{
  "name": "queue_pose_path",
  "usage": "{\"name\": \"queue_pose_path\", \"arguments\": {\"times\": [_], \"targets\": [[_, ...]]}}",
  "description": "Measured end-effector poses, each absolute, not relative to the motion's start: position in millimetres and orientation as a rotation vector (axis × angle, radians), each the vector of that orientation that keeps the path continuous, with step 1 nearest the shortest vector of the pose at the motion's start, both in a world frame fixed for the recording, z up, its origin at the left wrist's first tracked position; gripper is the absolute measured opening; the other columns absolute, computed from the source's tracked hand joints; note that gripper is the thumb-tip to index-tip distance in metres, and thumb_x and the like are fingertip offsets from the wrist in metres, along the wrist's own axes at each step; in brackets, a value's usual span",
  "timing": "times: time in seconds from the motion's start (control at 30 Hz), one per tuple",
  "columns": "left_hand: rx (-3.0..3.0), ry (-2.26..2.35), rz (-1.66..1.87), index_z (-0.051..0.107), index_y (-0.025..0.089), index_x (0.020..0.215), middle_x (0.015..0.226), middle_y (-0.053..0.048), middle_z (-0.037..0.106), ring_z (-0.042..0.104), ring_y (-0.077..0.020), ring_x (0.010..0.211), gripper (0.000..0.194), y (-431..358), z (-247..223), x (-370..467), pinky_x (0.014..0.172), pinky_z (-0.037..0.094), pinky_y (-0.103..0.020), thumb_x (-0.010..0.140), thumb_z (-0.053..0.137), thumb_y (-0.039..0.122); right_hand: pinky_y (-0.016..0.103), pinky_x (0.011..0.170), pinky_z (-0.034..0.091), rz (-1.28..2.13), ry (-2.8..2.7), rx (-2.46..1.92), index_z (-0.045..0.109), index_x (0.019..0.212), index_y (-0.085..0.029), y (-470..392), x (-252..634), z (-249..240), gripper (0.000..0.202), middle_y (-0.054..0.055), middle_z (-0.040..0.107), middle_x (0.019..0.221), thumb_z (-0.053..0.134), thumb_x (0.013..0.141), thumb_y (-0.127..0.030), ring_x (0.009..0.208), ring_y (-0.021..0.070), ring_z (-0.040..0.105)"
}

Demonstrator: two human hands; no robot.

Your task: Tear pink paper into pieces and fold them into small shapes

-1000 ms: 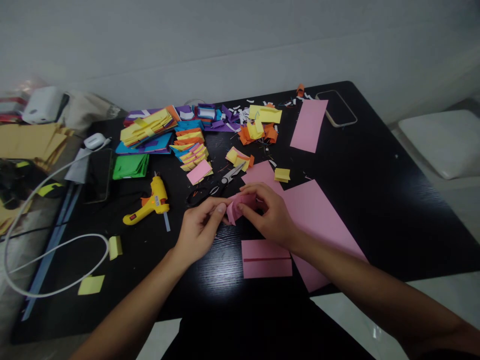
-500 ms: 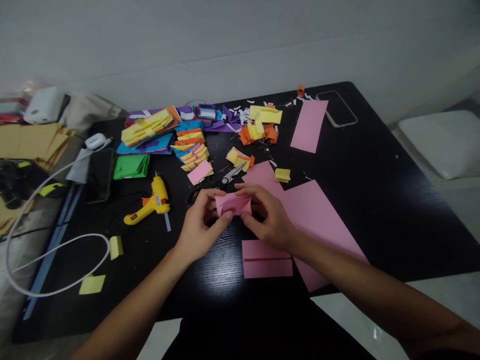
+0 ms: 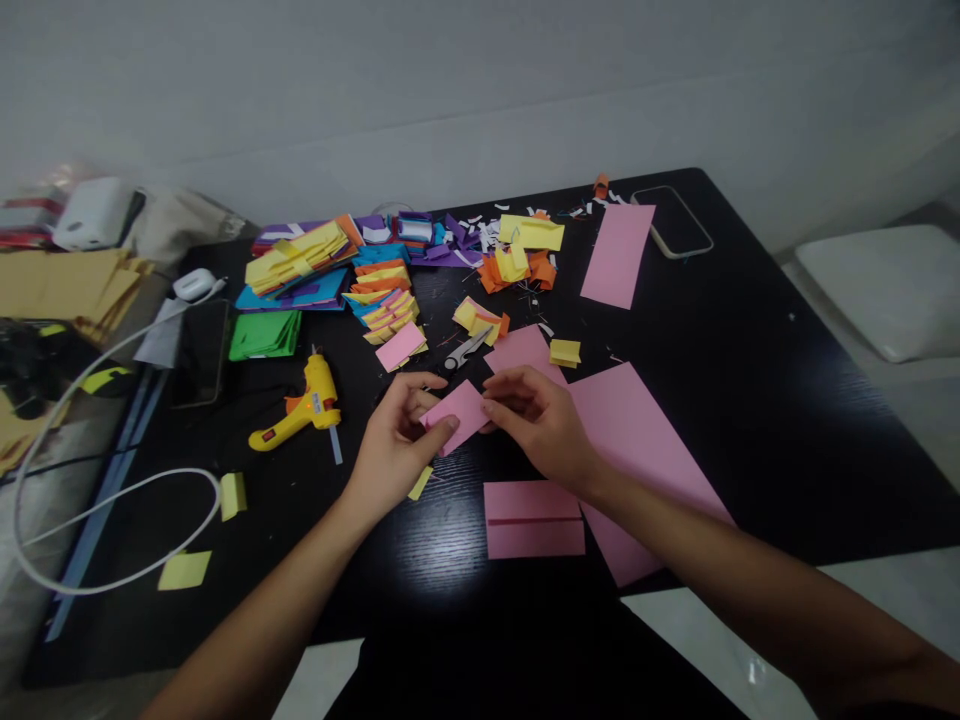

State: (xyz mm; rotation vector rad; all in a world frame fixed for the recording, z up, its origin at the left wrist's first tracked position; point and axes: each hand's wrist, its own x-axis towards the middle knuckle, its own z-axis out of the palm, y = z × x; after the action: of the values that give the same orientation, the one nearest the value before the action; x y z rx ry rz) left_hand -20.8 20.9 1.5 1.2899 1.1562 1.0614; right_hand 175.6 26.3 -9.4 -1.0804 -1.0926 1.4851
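Observation:
Between my two hands is a small folded piece of pink paper (image 3: pixel 463 410), tilted, with its flat face towards me. My left hand (image 3: pixel 401 435) pinches its left side, thumb on top. At its right corner, the thumb and fingers of my right hand (image 3: pixel 536 425) close on the paper's edge. A bit of yellow paper (image 3: pixel 421 484) shows just below my left hand. Nearer to me lies a pink paper with folded flaps (image 3: pixel 534 535). Scissors (image 3: pixel 466 350) lie just beyond my hands, their handles partly hidden. Under my right forearm is a large pink sheet (image 3: pixel 637 430).
A yellow glue gun (image 3: pixel 311 405) lies left of my hands. Behind it are a green paper stack (image 3: pixel 264 334) and a row of folded coloured papers (image 3: pixel 384 290). A white cable (image 3: pixel 112 350) loops at the left. A phone (image 3: pixel 679 220) lies at the far right.
The pink paper, earlier bent open between both hands, is now flat and turned at an angle. My right hand has shifted slightly right. Yellow paper now shows below my left hand.

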Motion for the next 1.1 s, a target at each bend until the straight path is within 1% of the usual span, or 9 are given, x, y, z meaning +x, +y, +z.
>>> {"name": "queue_pose_path", "arguments": {"times": [0.1,0.17,0.23,0.43,0.53,0.63,0.77,0.97,1.1], "targets": [[1.447,1.123,1.005,0.067,0.024,0.121,0.097,-0.003,0.072,0.069,-0.0147,0.078,0.035,21,1,-26,0.066,0.057,-0.025,0.088,0.076,0.019,0.033,0.07,0.064,1.433,-1.182,-1.092,0.074,0.093,-0.021,26,177,-7,0.016,0.002,0.076,0.088,0.08,0.085,-0.033,0.068,0.0141,0.069],[1.617,1.104,0.975,0.072,0.024,0.118,0.112,-0.007,0.072,0.072,-0.0174,0.092,0.027,22,2,-30,0.074,0.06,-0.027,0.091,0.073,0.018,0.031,0.067,0.061,1.403,-1.225,-1.104,0.078,0.094,-0.021,26,177,-7,0.015,0.002,0.078,0.086,0.08,0.086,-0.034,0.066,0.0131,0.068],[1.777,1.073,0.955,0.077,0.024,0.113,0.117,-0.008,0.072,0.071,-0.0181,0.098,0.024,24,3,-32,0.077,0.06,-0.027,0.093,0.07,0.014,0.03,0.066,0.059,1.402,-1.247,-1.103,0.08,0.095,-0.021,25,177,-8,0.015,0.002,0.079,0.086,0.08,0.087,-0.034,0.066,0.0132,0.068],[1.923,1.094,1.009,0.079,0.024,0.108,0.102,-0.005,0.07,0.065,-0.0116,0.078,0.025,24,7,-33,0.07,0.056,-0.023,0.09,0.071,0.008,0.031,0.079,0.063,1.439,-1.203,-1.058,0.08,0.102,-0.022,26,176,-9,0.02,0.004,0.081,0.097,0.08,0.086,-0.033,0.087,0.0179,0.076],[1.883,1.136,1.062,0.078,0.022,0.105,0.1,-0.004,0.067,0.064,-0.0105,0.075,0.022,23,4,-34,0.068,0.055,-0.022,0.09,0.072,0.009,0.032,0.078,0.066,1.479,-1.162,-1.049,0.078,0.102,-0.021,27,176,-10,0.021,0.004,0.081,0.096,0.081,0.085,-0.031,0.084,0.0173,0.076],[1.908,1.102,1.038,0.078,0.023,0.108,0.105,-0.005,0.066,0.066,-0.0129,0.082,0.021,24,4,-34,0.07,0.056,-0.024,0.091,0.072,0.011,0.032,0.078,0.067,1.503,-1.164,-1.043,0.079,0.1,-0.02,26,176,-12,0.019,0.004,0.081,0.094,0.081,0.084,-0.03,0.081,0.0165,0.077],[2.054,1.042,0.989,0.078,0.025,0.111,0.109,-0.007,0.07,0.069,-0.0185,0.101,0.026,26,7,-34,0.086,0.057,-0.031,0.091,0.074,0.01,0.034,0.081,0.067,1.492,-1.192,-1.044,0.081,0.102,-0.022,24,176,-14,0.02,0.005,0.083,0.098,0.082,0.085,-0.032,0.086,0.018,0.079],[2.143,0.974,0.954,0.078,0.023,0.111,0.109,-0.007,0.074,0.072,-0.018,0.098,0.022,29,8,-38,0.087,0.058,-0.03,0.094,0.072,0.011,0.036,0.086,0.066,1.406,-1.227,-1.098,0.081,0.104,-0.022,23,176,-14,0.023,0.005,0.083,0.098,0.082,0.084,-0.033,0.09,0.0203,0.08],[2.134,0.952,0.937,0.079,0.024,0.11,0.105,-0.006,0.075,0.072,-0.0169,0.096,0.019,29,8,-37,0.085,0.059,-0.029,0.095,0.072,0.013,0.035,0.084,0.066,1.39,-1.214,-1.102,0.078,0.096,-0.021,24,176,-12,0.019,0.005,0.082,0.093,0.084,0.083,-0.033,0.088,0.0196,0.079]]}}
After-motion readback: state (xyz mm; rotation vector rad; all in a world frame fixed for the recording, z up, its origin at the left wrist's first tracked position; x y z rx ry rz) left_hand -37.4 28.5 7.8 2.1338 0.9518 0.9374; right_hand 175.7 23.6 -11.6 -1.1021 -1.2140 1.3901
